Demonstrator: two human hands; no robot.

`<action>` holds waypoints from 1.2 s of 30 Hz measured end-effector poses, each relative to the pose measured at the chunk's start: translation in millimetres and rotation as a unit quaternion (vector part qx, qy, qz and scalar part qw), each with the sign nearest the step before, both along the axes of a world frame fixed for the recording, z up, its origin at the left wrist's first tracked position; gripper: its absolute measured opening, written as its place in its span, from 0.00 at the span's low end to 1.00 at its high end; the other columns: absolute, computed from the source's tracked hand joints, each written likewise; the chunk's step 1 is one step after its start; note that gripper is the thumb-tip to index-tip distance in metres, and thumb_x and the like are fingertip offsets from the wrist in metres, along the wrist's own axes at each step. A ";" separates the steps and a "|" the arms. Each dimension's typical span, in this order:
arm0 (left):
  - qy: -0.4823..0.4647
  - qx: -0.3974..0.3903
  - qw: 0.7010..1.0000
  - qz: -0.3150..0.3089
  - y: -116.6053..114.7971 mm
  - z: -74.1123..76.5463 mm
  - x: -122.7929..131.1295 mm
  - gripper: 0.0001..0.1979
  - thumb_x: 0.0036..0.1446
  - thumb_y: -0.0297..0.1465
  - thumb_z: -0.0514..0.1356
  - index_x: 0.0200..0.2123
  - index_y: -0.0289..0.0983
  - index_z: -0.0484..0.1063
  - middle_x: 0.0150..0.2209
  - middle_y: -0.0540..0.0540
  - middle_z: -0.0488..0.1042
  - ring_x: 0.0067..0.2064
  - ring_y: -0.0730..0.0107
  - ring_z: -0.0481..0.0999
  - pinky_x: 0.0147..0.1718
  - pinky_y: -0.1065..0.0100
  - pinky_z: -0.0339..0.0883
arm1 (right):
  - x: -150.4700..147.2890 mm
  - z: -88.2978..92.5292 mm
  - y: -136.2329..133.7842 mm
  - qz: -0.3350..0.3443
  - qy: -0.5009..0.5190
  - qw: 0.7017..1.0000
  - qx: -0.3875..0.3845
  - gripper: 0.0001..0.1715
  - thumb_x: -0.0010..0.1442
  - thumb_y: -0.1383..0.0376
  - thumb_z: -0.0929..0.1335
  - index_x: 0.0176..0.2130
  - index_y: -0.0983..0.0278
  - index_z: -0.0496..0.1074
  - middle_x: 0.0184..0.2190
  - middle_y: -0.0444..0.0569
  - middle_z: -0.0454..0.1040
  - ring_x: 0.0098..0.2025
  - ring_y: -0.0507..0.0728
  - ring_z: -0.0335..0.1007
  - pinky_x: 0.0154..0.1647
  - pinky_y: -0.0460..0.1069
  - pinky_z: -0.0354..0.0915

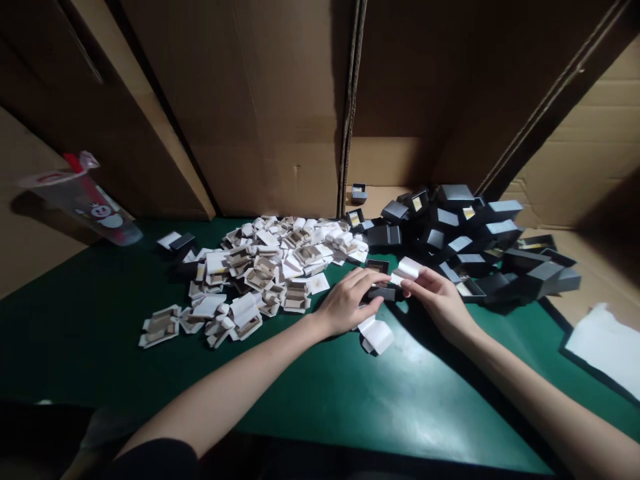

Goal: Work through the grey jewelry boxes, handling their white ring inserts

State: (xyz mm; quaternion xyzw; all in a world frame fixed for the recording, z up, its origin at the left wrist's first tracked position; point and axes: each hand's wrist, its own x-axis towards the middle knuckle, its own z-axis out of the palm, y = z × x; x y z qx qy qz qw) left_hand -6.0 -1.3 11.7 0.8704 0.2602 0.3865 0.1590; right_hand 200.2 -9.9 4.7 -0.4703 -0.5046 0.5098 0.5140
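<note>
My left hand (347, 301) is closed around a small black box (384, 293) on the green table, fingers across its top and thumb along its near side. Pinched between the thumb and fingers of my right hand (443, 297) is a white folded card insert (407, 268), just above and right of that box. Another white card insert (379, 335) lies on the table below my left hand. Behind the held box sits a second black box (377, 266), open at the top and partly covered by my fingers.
A heap of white card inserts (270, 257) spreads to the left. Black boxes (455, 243) are piled at the right on table and cardboard. A plastic cup (103, 213) leans at far left, white paper (607, 343) lies far right. Cardboard walls (260, 100) close off the back.
</note>
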 end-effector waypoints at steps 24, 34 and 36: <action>0.038 -0.033 0.998 0.022 6.0 -7.9 -0.4 0.10 0.60 0.25 0.53 0.39 0.36 0.74 0.47 0.43 0.74 0.53 0.62 0.69 0.53 0.59 0.67 | 15.2 -8.2 9.4 -0.077 -0.236 0.944 0.215 0.06 0.58 0.64 0.65 0.33 0.61 0.73 0.44 0.51 0.70 0.47 0.59 0.68 0.47 0.56 0.65; 0.065 -0.009 0.998 0.018 1.9 -6.0 1.3 0.12 0.60 0.24 0.52 0.43 0.33 0.73 0.49 0.40 0.73 0.56 0.61 0.69 0.54 0.58 0.68 | 2.7 7.1 -7.6 0.036 -0.400 0.823 0.403 0.16 0.61 0.75 0.61 0.47 0.61 0.67 0.46 0.52 0.72 0.46 0.58 0.66 0.44 0.55 0.64; 0.082 0.013 0.996 0.019 1.4 -5.3 1.3 0.12 0.60 0.24 0.51 0.42 0.33 0.73 0.49 0.40 0.73 0.56 0.61 0.68 0.54 0.58 0.68 | 2.0 3.1 -6.6 0.050 -0.455 0.796 0.397 0.20 0.60 0.77 0.60 0.49 0.61 0.66 0.49 0.51 0.72 0.46 0.59 0.65 0.43 0.55 0.63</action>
